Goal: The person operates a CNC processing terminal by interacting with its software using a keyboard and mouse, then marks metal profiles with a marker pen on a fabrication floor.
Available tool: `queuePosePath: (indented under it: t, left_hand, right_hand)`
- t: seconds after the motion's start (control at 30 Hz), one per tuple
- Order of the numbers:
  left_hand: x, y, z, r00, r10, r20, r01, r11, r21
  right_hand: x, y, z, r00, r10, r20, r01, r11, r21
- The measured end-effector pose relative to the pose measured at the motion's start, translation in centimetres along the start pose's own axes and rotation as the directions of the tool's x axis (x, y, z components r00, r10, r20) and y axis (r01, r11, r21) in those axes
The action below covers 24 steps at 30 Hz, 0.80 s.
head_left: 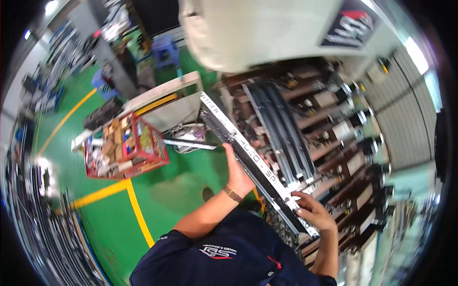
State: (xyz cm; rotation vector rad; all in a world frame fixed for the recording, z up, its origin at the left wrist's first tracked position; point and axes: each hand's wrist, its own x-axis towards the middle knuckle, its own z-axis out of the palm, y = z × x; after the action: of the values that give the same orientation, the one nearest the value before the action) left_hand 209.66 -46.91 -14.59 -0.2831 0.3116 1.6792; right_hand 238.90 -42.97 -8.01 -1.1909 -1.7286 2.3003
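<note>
A long dark metal profile (248,164) lies slantwise in front of my body, with white lettered film along its upper face. My left hand (240,174), a watch on its wrist, is closed around the profile near the middle, thumb on the near side. Close to the lower right end, my right hand (316,213) has its bent fingers and thumb on the profile's edge. Part of the right fingertips' contact is hard to make out. Several black profiles (279,128) lie side by side on the machine just beyond.
A machine with brown beams (329,128) fills the right side. At left stands a red-framed crate (157,159) of mixed parts, beside a pale cart frame (167,114). A thin metal strip (191,143) juts out from there. Blue stools (164,50) stand behind; long profiles (47,229) line the far left.
</note>
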Motion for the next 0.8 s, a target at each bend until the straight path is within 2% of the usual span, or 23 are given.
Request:
queuePosePath:
  t: [0.07, 0.13, 0.17, 0.2, 0.27, 0.3, 0.33, 0.37, 0.4, 0.47, 0.57, 0.6, 0.63, 0.67, 0.7, 0.73, 0.77, 0.8]
  left_hand:
    - [-0.6, 4.1, -2.9, 0.999, 0.047, 0.019, -0.047, 0.999, 0.016]
    - [-1.4, 8.8, -6.0, 0.985, 0.072, 0.154, -0.063, 0.996, -0.064]
    - [-1.6, 10.8, -7.3, 0.990, 0.133, 0.052, -0.133, 0.991, 0.003]
    - [-1.6, 12.8, -8.6, 0.980, 0.192, -0.049, -0.188, 0.979, 0.080]
    - [-1.0, 17.1, -16.6, 0.952, 0.303, -0.047, -0.278, 0.916, 0.289]
    - [-2.7, 18.9, -18.3, 0.920, 0.334, -0.206, -0.239, 0.894, 0.380]
    - [-3.4, 20.0, -23.0, 0.863, 0.403, -0.305, -0.249, 0.864, 0.438]
    - [-5.4, 21.5, -25.8, 0.814, 0.449, -0.369, -0.250, 0.844, 0.474]
    - [-7.6, 22.4, -29.3, 0.755, 0.481, -0.446, -0.223, 0.828, 0.515]
    - [-13.4, 23.3, -33.9, 0.649, 0.526, -0.549, -0.168, 0.803, 0.572]
    - [-23.2, 19.6, -43.2, 0.385, 0.584, -0.715, 0.005, 0.773, 0.634]
    - [-26.3, 17.6, -44.0, 0.269, 0.570, -0.776, -0.004, 0.807, 0.591]
    - [-29.7, 14.9, -46.5, 0.200, 0.550, -0.811, 0.017, 0.826, 0.564]
    - [-32.6, 11.3, -48.6, 0.078, 0.579, -0.812, -0.051, 0.816, 0.576]
    - [-37.2, 7.1, -52.7, 0.144, 0.493, -0.858, 0.020, 0.865, 0.501]
    - [-38.1, 4.1, -51.1, -0.017, 0.450, -0.893, 0.020, 0.893, 0.450]
    - [-41.3, 0.2, -52.0, 0.069, 0.423, -0.904, 0.158, 0.890, 0.428]
    - [-41.4, -3.0, -50.9, -0.098, 0.483, -0.870, 0.329, 0.841, 0.430]
  right_hand:
    - [4.7, -0.6, 3.7, 1.000, 0.008, 0.028, -0.009, 1.000, 0.008]
    - [9.5, -0.8, 7.2, 0.987, 0.134, 0.083, -0.130, 0.990, -0.052]
    - [11.6, -1.6, 9.6, 0.976, 0.212, 0.046, -0.209, 0.975, -0.072]
    - [14.4, -0.1, 10.4, 0.964, 0.259, 0.057, -0.258, 0.966, -0.015]
    - [19.9, 0.6, 13.7, 0.965, 0.247, 0.086, -0.243, 0.969, -0.048]
    - [22.9, 2.0, 14.8, 0.987, 0.139, 0.077, -0.119, 0.967, -0.226]
    - [26.0, 3.7, 15.7, 0.995, 0.028, 0.091, 0.010, 0.921, -0.390]
    - [29.2, 4.7, 16.5, 0.994, 0.078, 0.071, -0.036, 0.883, -0.467]
    - [33.0, 7.9, 16.2, 0.992, 0.040, 0.118, 0.023, 0.874, -0.485]
    - [39.1, 11.6, 16.8, 0.983, -0.132, 0.125, 0.178, 0.544, -0.820]
    - [48.5, 15.0, 17.8, 0.975, -0.115, 0.188, 0.220, 0.453, -0.864]
    - [51.7, 16.3, 18.4, 0.976, -0.130, 0.173, 0.212, 0.418, -0.883]
    - [54.9, 17.1, 19.1, 0.973, -0.143, 0.179, 0.221, 0.376, -0.900]
    - [58.1, 17.8, 19.7, 0.970, -0.158, 0.183, 0.227, 0.335, -0.914]
    - [61.3, 18.6, 20.4, 0.967, -0.165, 0.194, 0.236, 0.296, -0.926]
    - [64.8, 19.5, 21.0, 0.963, -0.171, 0.210, 0.249, 0.254, -0.935]
    - [68.1, 20.4, 21.6, 0.958, -0.176, 0.225, 0.260, 0.215, -0.941]
    - [71.1, 21.0, 22.2, 0.945, -0.200, 0.258, 0.293, 0.173, -0.940]
